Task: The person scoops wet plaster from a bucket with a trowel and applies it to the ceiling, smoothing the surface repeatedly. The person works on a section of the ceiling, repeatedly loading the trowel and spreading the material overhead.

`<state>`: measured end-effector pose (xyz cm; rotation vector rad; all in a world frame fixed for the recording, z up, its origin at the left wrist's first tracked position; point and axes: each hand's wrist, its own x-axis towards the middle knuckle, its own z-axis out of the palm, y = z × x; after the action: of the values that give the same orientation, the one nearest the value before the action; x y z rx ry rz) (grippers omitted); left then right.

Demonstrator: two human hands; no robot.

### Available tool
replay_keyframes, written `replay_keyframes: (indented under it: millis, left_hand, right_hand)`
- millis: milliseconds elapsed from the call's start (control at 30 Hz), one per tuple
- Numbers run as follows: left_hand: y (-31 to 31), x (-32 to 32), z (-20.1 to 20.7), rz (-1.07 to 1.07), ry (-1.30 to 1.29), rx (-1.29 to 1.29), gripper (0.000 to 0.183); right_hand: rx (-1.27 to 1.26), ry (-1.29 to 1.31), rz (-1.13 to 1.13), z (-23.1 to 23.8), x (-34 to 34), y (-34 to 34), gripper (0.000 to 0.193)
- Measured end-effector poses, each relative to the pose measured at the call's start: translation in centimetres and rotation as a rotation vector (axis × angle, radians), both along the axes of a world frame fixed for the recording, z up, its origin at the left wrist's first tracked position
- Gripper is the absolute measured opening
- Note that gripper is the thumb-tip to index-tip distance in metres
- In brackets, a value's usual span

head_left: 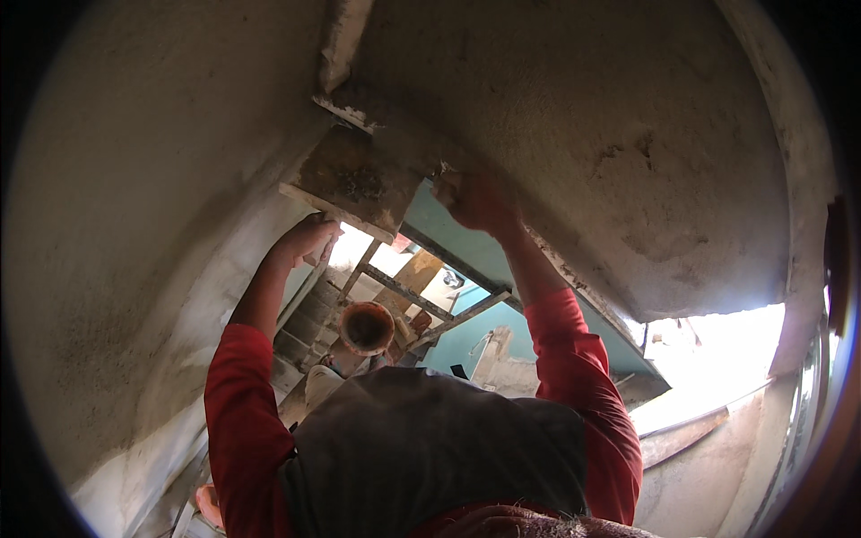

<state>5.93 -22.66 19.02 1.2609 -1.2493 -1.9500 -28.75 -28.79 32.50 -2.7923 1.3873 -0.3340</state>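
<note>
My left hand is closed at the near left edge of a flat, squarish board and seems to grip it from below. Dark, damp-looking patches mark the top of this board. Past its right corner, my right hand is raised against the lower edge of a rough grey plastered wall. The right fingers are curled, and a small pale thing shows at their tips; shadow hides what it is.
Plastered wall rises close on my left. Far below stand an orange-rimmed bucket and a metal frame with crossbars, beside a pale blue-green wall. Bright light enters through an opening at right.
</note>
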Motion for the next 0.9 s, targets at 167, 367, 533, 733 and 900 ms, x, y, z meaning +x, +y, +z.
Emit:
replay_keyframes:
  millis: [167, 367, 533, 733, 900]
  left_hand:
    - [0.8, 0.1, -0.6, 0.038, 0.034, 0.013, 0.027]
    - [1.7, 1.6, -2.7, 0.026, -0.021, 0.062, 0.021]
    - [1.8, 3.0, -3.4, 0.171, 0.178, 0.068, 0.013]
    - [1.3, 4.4, -3.0, 0.183, 0.174, 0.055, 0.010]
    - [0.6, 5.1, -2.0, 0.158, 0.167, 0.054, 0.023]
  right_hand:
    - [-0.109, -0.048, -0.058, -0.4, 1.4, -1.5, 0.043]
    - [-0.084, -0.119, -0.060, 0.4, 3.0, -6.7, 0.043]
    - [-0.060, 0.065, -0.136, 0.1, 5.0, -7.4, 0.041]
    - [-0.072, 0.034, -0.118, -0.4, 6.6, -8.6, 0.045]
    - [0.104, 0.174, -0.214, 0.7, 8.2, -8.3, 0.044]
